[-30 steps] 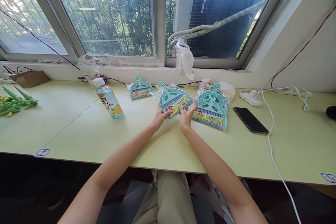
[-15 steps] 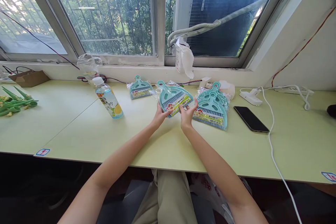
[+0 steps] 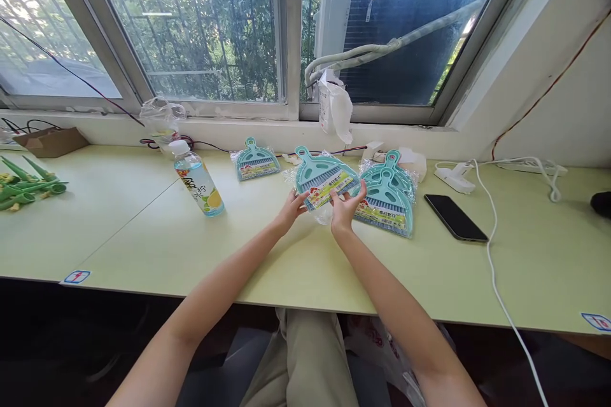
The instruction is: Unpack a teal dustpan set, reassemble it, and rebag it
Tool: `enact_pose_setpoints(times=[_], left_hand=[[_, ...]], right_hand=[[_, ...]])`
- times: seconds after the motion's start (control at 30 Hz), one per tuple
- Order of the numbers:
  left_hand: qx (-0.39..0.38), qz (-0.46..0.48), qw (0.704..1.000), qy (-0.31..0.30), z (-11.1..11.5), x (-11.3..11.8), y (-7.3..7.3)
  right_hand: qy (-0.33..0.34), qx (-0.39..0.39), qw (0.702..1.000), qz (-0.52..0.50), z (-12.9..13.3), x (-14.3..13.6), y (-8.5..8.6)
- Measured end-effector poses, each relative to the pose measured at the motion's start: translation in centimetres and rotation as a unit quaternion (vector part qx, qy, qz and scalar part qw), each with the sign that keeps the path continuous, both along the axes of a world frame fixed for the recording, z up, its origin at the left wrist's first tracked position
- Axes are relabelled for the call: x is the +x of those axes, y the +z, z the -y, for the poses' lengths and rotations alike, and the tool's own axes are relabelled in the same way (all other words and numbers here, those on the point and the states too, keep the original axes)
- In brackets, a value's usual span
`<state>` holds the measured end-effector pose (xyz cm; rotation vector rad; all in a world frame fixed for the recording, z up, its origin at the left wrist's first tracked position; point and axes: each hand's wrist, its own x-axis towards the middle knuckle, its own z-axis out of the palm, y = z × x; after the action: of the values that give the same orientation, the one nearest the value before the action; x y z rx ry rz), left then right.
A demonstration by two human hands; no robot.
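Note:
Between my hands is a teal dustpan-and-brush set [image 3: 325,177] with a yellow label, tilted a little above the table. My left hand [image 3: 290,211] grips its lower left corner, thumb in front. My right hand [image 3: 345,206] pinches its lower right edge. Clear plastic wrap hangs below and behind the set. Just right of my right hand lies a stack of similar wrapped sets [image 3: 389,200], overlapping one another. Another wrapped set [image 3: 256,160] lies further back, left of the held one.
A drink bottle [image 3: 199,179] stands left of my hands. A black phone [image 3: 456,217], a white cable [image 3: 495,267] and a power strip [image 3: 456,176] are on the right. Green plastic pieces [image 3: 31,184] and a cardboard box [image 3: 51,141] are at the far left.
The held set has shifted slightly right, closer to the stack, with both hands moving along. More of its loose plastic wrap now shows beneath it.

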<state>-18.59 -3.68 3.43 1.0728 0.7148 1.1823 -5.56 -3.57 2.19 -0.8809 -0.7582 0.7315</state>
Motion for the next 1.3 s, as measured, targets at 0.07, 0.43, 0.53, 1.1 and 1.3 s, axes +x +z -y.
enact_pose_setpoints(times=[0.07, 0.43, 0.53, 1.1, 1.3], left_hand=[[0.010, -0.010, 1.000, 0.013, 0.1, -0.4, 0.4], [0.031, -0.062, 0.997, 0.038, 0.6, 0.1, -0.1], [0.039, -0.060, 0.996, 0.057, 0.8, 0.1, 0.0], [0.081, -0.041, 0.993, 0.076, 1.0, 0.1, 0.3], [0.093, -0.035, 0.992, 0.084, 1.1, 0.1, 0.4]], right_hand=[[0.004, 0.013, 1.000, 0.003, 0.2, -0.4, -0.1], [-0.012, -0.003, 1.000, 0.002, 0.7, -0.7, 0.1], [-0.007, -0.027, 0.999, 0.015, 0.6, -0.8, -0.2], [0.041, -0.027, 0.999, 0.008, 0.9, -1.2, 0.4], [0.049, -0.003, 0.999, 0.023, 1.2, -1.3, 0.8]])
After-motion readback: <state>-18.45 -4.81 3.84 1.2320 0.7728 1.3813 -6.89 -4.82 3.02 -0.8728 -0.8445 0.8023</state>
